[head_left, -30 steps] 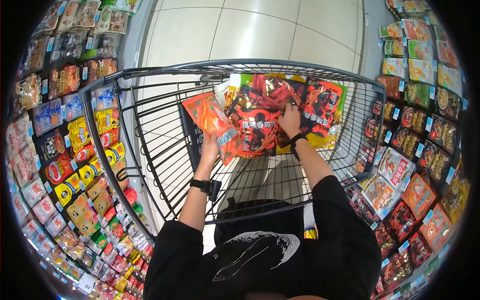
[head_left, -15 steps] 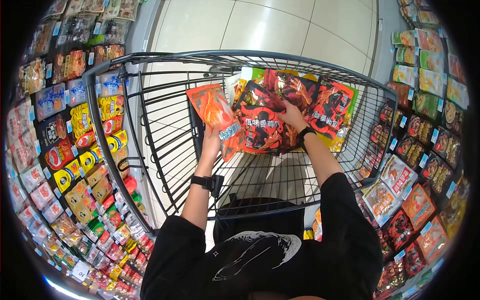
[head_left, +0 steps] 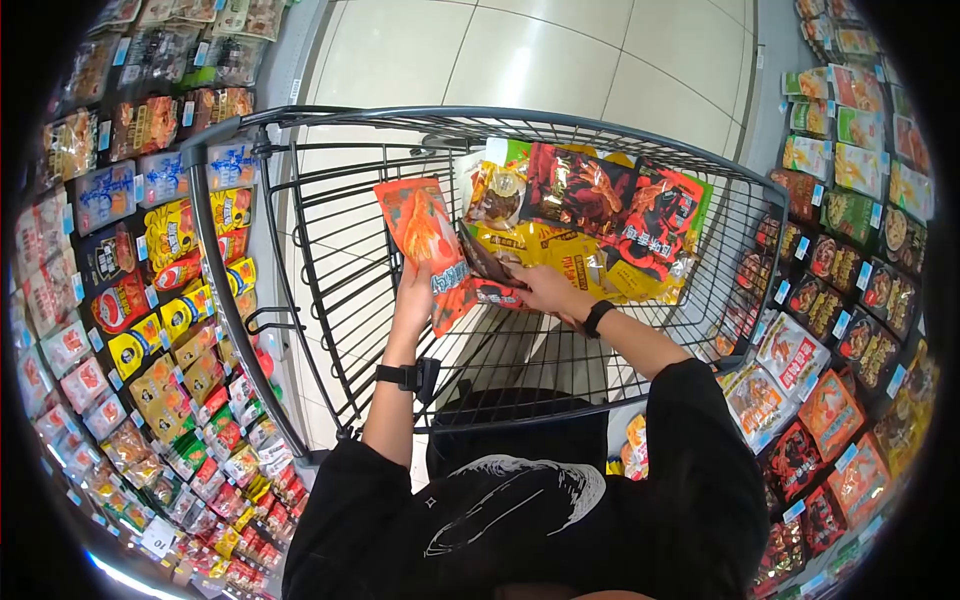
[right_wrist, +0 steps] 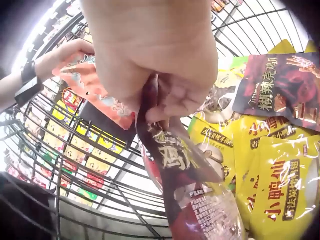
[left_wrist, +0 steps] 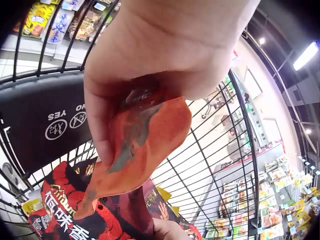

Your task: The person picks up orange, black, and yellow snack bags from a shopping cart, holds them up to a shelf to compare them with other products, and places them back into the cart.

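My left hand (head_left: 412, 288) grips the lower side of an orange snack bag (head_left: 424, 228) with a picture of food on it, above the left part of the shopping cart (head_left: 330, 260). Beside it, my right hand (head_left: 545, 290) pinches the top edge of a dark red and black snack bag (right_wrist: 195, 175). That bag hangs down, turned nearly edge-on in the head view, and its lower part overlaps the orange bag. Close to the right hand lie yellow snack bags (right_wrist: 280, 185) and another dark red snack bag (head_left: 580, 190), spread in the cart.
A black and red bag (head_left: 665, 215) lies at the pile's right. The cart's dark wire rim (head_left: 480, 112) surrounds the hands. Shelves of packaged snacks stand left (head_left: 165, 330) and right (head_left: 835, 270), with tiled floor (head_left: 530, 55) ahead.
My right hand has drawn the dark red and black bag off the pile, leftward and toward me, uncovering yellow bags. The left hand still holds the orange bag in about the same place.
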`<state>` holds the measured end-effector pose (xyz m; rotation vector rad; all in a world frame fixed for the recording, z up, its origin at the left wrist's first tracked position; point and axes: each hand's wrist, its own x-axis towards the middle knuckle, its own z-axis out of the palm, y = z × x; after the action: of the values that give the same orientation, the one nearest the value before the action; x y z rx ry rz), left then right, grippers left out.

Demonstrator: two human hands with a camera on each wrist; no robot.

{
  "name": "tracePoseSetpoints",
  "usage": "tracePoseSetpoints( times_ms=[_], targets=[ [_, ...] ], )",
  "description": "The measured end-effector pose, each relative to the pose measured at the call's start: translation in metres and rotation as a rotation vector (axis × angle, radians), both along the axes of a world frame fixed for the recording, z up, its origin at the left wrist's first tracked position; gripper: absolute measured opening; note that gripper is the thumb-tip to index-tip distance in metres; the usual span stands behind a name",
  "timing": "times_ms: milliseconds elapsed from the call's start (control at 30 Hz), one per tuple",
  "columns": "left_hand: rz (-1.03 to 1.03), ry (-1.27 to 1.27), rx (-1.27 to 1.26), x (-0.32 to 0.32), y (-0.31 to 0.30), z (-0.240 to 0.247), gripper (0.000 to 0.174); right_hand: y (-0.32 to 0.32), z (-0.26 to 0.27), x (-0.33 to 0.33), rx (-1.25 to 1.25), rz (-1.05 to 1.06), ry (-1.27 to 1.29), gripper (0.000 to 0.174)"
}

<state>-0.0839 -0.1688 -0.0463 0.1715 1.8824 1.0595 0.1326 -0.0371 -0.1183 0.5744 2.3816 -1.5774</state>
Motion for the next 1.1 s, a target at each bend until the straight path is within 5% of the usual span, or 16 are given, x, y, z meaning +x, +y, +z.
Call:
tracePoseSetpoints(
  times_ms=[167,233,300,400,500,600,800,867,1000,1067,1100],
  targets=[
    [-0.016,0.011,0.015,0.002,0.002,0.015,0.043,0.041,-0.028,0.027,-0.046,-0.188,-0.036,0.035],
    [-0.002,0.018,0.013,0.003,0.003,0.016,0.043,0.064,-0.032,0.038,-0.133,-0.406,0.181,0.033],
    [-0.004,-0.01,0.009,0.004,0.003,0.012,0.042,0.09,-0.029,0.054,-0.172,-0.522,-0.107,0.031],
    [0.005,-0.03,0.022,0.008,0.003,0.008,0.041,0.103,-0.104,0.103,0.108,-0.833,-0.018,0.047],
    [-0.009,-0.047,0.034,0.011,0.001,0.002,0.043,0.106,-0.116,0.126,0.358,-0.849,-0.273,0.052],
    [-0.031,-0.024,0.017,0.014,0.004,0.007,0.043,0.096,-0.113,0.128,0.232,-0.78,-0.574,0.049],
    [-0.046,-0.032,0.012,0.018,0.003,0.009,0.043,0.063,-0.115,0.122,0.219,-0.861,-0.605,0.048],
    [-0.05,-0.038,0.004,0.02,0.005,0.012,0.043,0.06,-0.126,0.129,0.08,-0.612,-0.549,0.04],
    [-0.063,-0.019,0.029,0.028,0.015,0.031,0.039,0.051,-0.144,0.132,0.062,-0.571,-0.508,0.034],
    [-0.005,-0.154,0.033,0.035,0.023,0.051,0.038,0.06,-0.111,0.111,0.049,-0.588,-0.628,0.038],
    [-0.012,-0.15,0.042,0.039,0.024,0.053,0.038,0.062,-0.099,0.104,0.069,-0.69,-0.478,0.043]
  ],
)
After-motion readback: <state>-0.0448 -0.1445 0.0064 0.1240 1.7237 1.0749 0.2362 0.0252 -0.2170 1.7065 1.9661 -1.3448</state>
